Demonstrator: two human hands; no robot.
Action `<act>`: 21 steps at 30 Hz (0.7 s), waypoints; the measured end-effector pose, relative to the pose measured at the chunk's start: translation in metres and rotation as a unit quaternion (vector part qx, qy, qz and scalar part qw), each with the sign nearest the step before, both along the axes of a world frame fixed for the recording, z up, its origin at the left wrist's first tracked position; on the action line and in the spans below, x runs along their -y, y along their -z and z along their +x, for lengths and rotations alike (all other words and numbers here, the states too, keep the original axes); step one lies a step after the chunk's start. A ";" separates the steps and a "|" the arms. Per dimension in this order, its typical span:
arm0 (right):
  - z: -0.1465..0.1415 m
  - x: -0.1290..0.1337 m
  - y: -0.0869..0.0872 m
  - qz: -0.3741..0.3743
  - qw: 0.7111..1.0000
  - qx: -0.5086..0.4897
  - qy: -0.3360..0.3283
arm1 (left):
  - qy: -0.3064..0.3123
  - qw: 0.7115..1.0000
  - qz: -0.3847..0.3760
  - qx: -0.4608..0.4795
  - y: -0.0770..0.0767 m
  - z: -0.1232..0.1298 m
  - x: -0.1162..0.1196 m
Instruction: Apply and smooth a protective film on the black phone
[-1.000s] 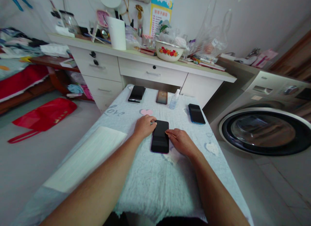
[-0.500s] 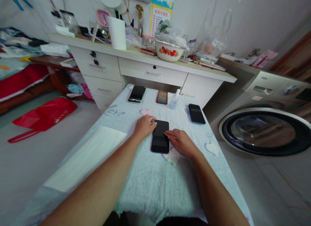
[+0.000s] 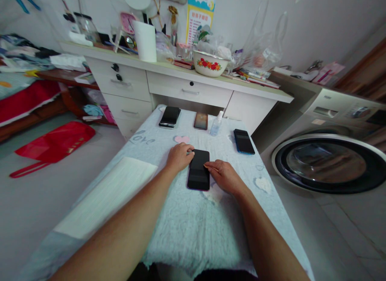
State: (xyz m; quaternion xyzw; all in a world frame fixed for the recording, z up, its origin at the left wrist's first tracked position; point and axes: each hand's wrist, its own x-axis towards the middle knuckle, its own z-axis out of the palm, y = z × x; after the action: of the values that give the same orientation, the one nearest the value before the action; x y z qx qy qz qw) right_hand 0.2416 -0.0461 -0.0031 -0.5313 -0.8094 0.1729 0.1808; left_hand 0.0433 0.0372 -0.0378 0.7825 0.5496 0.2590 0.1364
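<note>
A black smartphone [image 3: 199,174] with a reddish edge lies screen up on the cloth-covered table [image 3: 193,228]. At its upper left corner, my left hand [image 3: 180,155] has its fingers curled in, with thumb and fingertips closed on the corner. My right hand [image 3: 222,174] touches the phone's right side, fingertips pressed together over the screen's edge. Whatever may be between those fingertips is too small to make out. Beyond the hands stands a clear spray bottle [image 3: 216,125] with a white cap.
Stacked phones [image 3: 169,117] lie at the far left, a blurred-out card-like item [image 3: 200,121] at the far middle, a blue-edged phone [image 3: 244,141] at right. A pale rectangular sheet [image 3: 108,196] lies left. A drawer desk [image 3: 120,77] and washing machine [image 3: 328,124] border the table.
</note>
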 end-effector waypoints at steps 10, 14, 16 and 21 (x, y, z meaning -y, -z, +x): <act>0.001 -0.001 0.001 0.003 1.000 0.019 0.019 | 0.002 1.000 -0.002 -0.006 0.000 0.000 -0.001; 0.001 -0.001 0.002 0.004 0.999 0.022 0.028 | 0.003 1.000 0.005 -0.006 0.001 0.000 0.000; 0.001 -0.001 0.002 0.005 0.999 0.023 0.029 | 0.002 1.000 0.005 -0.005 0.001 0.000 0.000; 0.001 -0.001 0.002 0.011 0.999 0.023 0.035 | 0.002 1.000 0.006 -0.002 0.000 0.000 0.001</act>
State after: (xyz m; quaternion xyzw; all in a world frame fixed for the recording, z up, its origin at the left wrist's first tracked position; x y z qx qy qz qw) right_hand 0.2429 -0.0449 -0.0048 -0.5614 -0.7959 0.1450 0.1741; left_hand 0.0431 0.0366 -0.0379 0.7851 0.5464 0.2604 0.1311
